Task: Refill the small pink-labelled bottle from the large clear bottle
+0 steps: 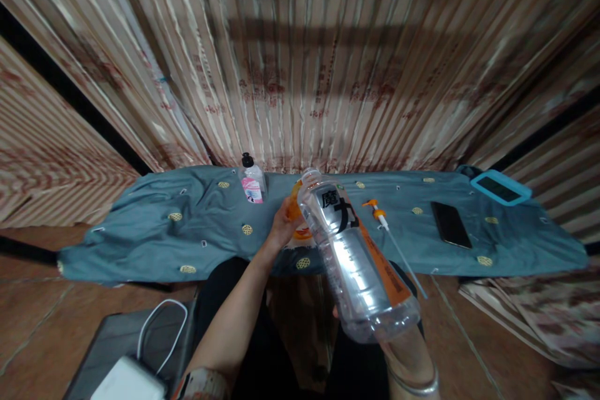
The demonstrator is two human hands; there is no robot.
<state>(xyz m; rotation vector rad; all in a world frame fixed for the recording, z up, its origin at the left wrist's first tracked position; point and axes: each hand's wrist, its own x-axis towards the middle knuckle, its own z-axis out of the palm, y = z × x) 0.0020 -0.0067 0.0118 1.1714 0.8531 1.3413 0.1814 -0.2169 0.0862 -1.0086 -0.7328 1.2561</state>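
Head view looks down on a narrow counter (140,225) draped in a soft, wrinkled grey-blue cloth dotted with small round yellow emblems; corrugated, striped brown panels rise behind it.

A large clear ribbed plastic bottle (356,256) with a grey-and-orange label bearing bold black characters fills the middle, tilted with its open neck toward the counter and its base toward the camera. The right hand (398,344) sits under that base, almost wholly hidden by it; only a fingertip, the wrist and a thin metal bangle show, so how the grip closes cannot be made out, though it carries the bottle.

Left of the bottle's neck, the left hand (282,225) has its grip curled round a rounded orange object (300,219), mostly covered by the bottle and the fingers; its exact shape is unclear.

Further left of the bottle stands a small clear bottle with a black cap and pink label (252,182). Right of it lies an orange-and-white pump head with a long thin tube (391,237), then a flat black phone (450,224), and beyond that a turquoise-framed rectangular device (500,187).

Below the bottle, at the lower edge, a white block with a looping white cable (157,331) is partly cut off.
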